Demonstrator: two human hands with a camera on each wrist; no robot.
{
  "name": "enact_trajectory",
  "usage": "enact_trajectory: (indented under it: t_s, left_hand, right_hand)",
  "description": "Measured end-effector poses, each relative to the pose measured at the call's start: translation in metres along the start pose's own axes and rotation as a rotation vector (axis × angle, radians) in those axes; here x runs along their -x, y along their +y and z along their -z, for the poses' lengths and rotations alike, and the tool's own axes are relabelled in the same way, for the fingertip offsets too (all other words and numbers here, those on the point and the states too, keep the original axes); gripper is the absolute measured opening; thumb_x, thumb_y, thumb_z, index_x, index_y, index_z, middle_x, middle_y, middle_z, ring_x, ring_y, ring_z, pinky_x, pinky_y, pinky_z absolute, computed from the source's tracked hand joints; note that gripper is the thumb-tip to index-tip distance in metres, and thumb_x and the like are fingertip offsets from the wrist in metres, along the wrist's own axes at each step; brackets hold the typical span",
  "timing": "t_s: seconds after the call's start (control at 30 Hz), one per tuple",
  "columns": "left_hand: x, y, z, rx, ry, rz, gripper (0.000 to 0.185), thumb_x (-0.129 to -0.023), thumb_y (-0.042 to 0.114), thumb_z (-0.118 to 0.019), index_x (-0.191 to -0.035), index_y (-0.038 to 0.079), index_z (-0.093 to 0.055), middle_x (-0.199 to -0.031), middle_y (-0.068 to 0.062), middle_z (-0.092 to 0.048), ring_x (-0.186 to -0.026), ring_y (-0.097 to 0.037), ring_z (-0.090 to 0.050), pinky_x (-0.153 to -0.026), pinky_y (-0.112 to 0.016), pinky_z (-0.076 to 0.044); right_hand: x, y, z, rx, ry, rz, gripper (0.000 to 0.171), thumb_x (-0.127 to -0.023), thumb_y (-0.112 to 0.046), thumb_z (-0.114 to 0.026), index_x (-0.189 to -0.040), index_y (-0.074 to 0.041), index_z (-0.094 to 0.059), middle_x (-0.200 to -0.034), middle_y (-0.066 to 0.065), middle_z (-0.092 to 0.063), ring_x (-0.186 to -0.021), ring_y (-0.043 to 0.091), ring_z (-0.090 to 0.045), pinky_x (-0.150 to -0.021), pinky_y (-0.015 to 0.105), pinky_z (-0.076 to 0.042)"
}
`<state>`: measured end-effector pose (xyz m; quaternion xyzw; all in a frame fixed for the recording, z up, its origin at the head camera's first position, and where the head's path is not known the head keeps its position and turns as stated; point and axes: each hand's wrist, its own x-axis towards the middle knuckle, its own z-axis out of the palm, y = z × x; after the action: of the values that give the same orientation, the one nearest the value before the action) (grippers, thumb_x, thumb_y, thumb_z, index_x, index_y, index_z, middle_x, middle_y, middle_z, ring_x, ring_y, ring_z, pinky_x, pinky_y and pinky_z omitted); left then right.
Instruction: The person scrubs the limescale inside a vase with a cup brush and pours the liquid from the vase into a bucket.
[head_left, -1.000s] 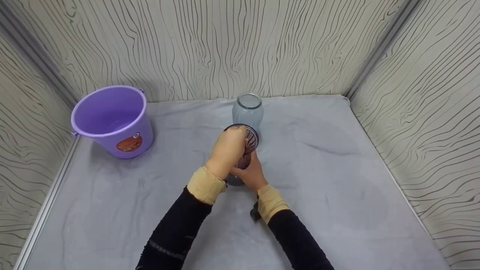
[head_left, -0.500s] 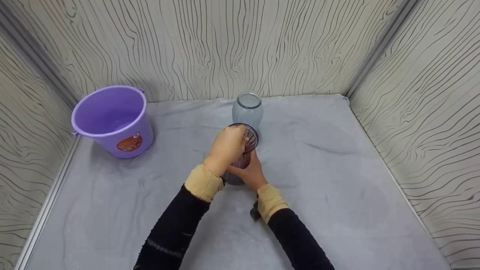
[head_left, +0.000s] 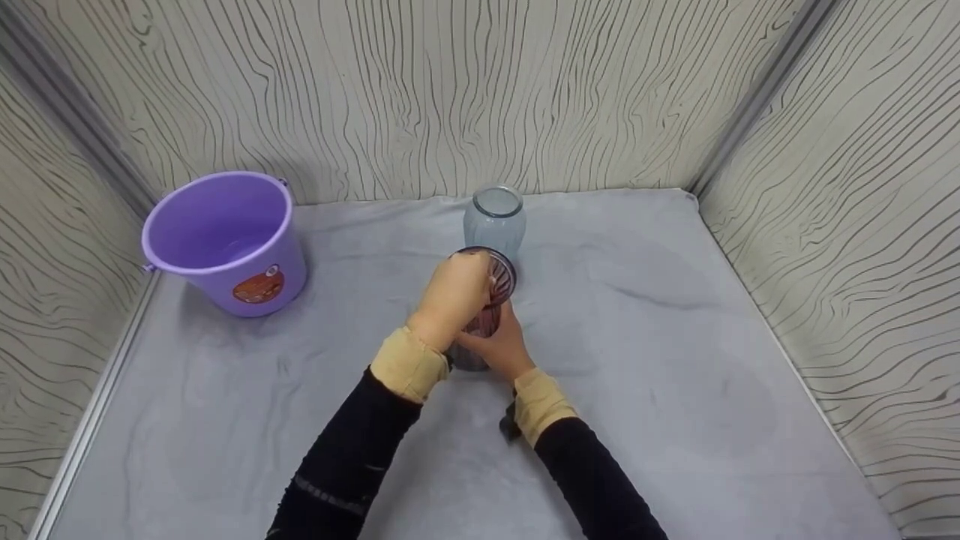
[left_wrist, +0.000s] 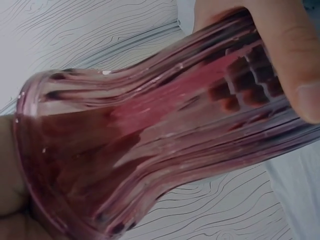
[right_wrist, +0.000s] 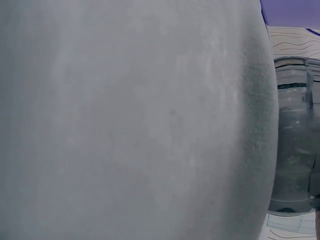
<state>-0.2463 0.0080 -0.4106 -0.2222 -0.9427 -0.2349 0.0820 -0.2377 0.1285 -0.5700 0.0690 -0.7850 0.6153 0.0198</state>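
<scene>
While the right hand (head_left: 501, 346) clasps the lower body of the ribbed pink glass vase (head_left: 491, 300) standing mid-tabletop (head_left: 675, 390), the left hand (head_left: 456, 296) curls over its flared rim. This looks like a steadying or wiping step; any next move needs a firm grip. A clear grey glass jar (head_left: 495, 221) stands just behind, a purple plastic bucket (head_left: 225, 240) near the far-left corner.

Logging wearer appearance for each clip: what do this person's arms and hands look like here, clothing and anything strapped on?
Both arms wear black long sleeves ending in tan, mustard-coloured cuffs at the wrists. The left hand and right hand are bare, with no gloves or rings visible. A small dark object shows under the right wrist; what it is cannot be told. The left sleeve shows a faint seam across the forearm.
</scene>
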Motion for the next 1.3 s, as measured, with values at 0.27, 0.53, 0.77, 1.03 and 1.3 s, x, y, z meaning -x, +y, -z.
enact_trajectory:
  t_s: [0.27, 0.53, 0.77, 1.03, 1.3]
  left_hand:
    - [0.002, 0.006, -0.001, -0.059, 0.032, 0.022, 0.007, -0.093, 0.001, -0.066, -0.096, -0.006, -0.067, -0.090, -0.022, -0.071, -0.089, -0.039, -0.072, -0.076, -0.049, -0.059]
    - [0.006, 0.005, -0.008, -0.079, 0.123, -0.015, 0.012, -0.095, 0.005, -0.068, -0.099, -0.005, -0.064, -0.090, -0.021, -0.070, -0.085, -0.040, -0.072, -0.073, -0.050, -0.059]
    - [0.006, 0.002, -0.011, -0.021, 0.117, -0.078, 0.008, -0.097, 0.008, -0.066, -0.098, 0.001, -0.065, -0.093, -0.016, -0.070, -0.090, -0.035, -0.071, -0.078, -0.047, -0.058]
    - [0.005, -0.002, -0.006, 0.015, 0.077, -0.131, 0.004, -0.095, 0.010, -0.070, -0.095, 0.006, -0.069, -0.093, -0.011, -0.069, -0.090, -0.031, -0.070, -0.077, -0.046, -0.057]
    - [0.005, -0.002, -0.002, 0.036, 0.040, -0.123, 0.004, -0.094, 0.008, -0.070, -0.097, 0.006, -0.070, -0.095, -0.011, -0.071, -0.094, -0.031, -0.070, -0.081, -0.046, -0.057]
  right_hand:
    - [0.001, 0.001, 0.000, 0.011, -0.007, 0.050, 0.106, -0.079, -0.028, -0.086, -0.158, -0.001, -0.021, -0.157, 0.019, -0.037, -0.143, 0.029, -0.039, -0.119, 0.042, -0.030]
    - [0.000, 0.001, 0.001, 0.028, -0.002, 0.022, 0.111, -0.077, -0.033, -0.087, -0.159, -0.002, -0.019, -0.159, 0.018, -0.034, -0.145, 0.029, -0.037, -0.119, 0.043, -0.029]
    - [-0.001, 0.003, 0.001, -0.034, -0.005, 0.000, 0.108, -0.077, -0.031, -0.087, -0.157, -0.002, -0.021, -0.156, 0.015, -0.039, -0.140, 0.025, -0.042, -0.116, 0.041, -0.034]
    - [0.000, 0.003, 0.001, -0.027, -0.004, 0.051, 0.109, -0.078, -0.032, -0.088, -0.158, -0.003, -0.020, -0.157, 0.013, -0.038, -0.142, 0.022, -0.041, -0.117, 0.039, -0.033]
    - [-0.001, 0.003, -0.001, -0.054, 0.009, 0.066, 0.108, -0.076, -0.025, -0.089, -0.157, -0.001, -0.021, -0.157, 0.016, -0.039, -0.142, 0.025, -0.040, -0.118, 0.041, -0.030]
